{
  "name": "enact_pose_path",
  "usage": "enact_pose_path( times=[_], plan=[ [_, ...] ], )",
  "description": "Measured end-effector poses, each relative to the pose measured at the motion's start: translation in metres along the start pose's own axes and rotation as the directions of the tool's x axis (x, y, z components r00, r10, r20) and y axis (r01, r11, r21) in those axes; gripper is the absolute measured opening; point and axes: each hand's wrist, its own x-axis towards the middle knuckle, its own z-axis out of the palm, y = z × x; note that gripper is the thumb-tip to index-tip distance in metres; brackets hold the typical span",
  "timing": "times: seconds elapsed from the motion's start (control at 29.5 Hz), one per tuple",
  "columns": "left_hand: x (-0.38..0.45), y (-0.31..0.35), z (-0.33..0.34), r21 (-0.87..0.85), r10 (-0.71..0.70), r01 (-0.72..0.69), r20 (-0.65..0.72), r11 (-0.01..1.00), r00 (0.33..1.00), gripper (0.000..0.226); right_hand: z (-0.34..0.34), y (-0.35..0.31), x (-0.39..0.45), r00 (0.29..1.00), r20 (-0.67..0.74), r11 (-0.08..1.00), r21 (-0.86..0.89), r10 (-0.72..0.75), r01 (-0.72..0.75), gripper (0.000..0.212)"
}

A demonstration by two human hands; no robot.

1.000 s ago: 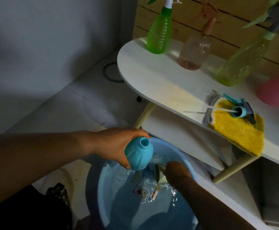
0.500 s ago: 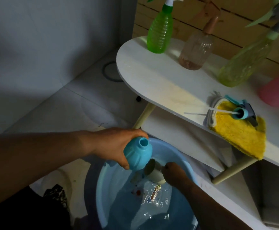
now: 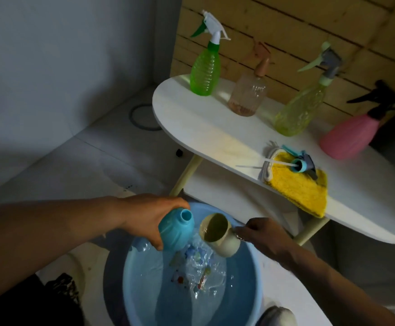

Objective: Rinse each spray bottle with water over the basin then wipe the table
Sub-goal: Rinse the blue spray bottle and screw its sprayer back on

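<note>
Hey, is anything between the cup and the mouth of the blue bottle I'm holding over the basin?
Nothing visible. The cup, held by the right hand, sits right beside the blue bottle in the left hand, its open mouth uncovered, above the basin.

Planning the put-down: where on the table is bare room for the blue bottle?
Bare patch on the table: front-left, between the green bottle and yellow cloth. Another right of the cloth, before the pink bottle. The back edge is crowded with bottles.
</note>
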Motion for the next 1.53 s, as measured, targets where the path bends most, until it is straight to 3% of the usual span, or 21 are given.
enact_pose_path(
  times=[0.31,0.47,0.85,1.53],
  plan=[
    [0.001,0.007,0.006,0.057,-0.010,0.009,0.015,0.998,1.000,0.091,-0.051,-0.038,-0.049,0.974,-0.165,0.982,0.088,-0.153,0.169,0.036],
    [0.006,0.011,0.007,0.058,0.010,-0.009,-0.018,0.998,1.000,0.101,-0.057,-0.053,-0.060,0.953,-0.249,0.969,0.131,-0.174,0.211,0.037],
    [0.014,0.011,0.003,0.051,0.034,-0.031,-0.048,0.998,0.998,0.097,-0.051,-0.066,-0.059,0.907,-0.328,0.957,0.021,-0.266,0.288,0.037],
    [0.017,0.018,0.007,0.029,0.040,-0.039,-0.058,0.999,0.997,0.098,-0.049,-0.076,-0.080,0.819,-0.456,0.934,-0.241,-0.348,0.262,0.037]
  ],
)
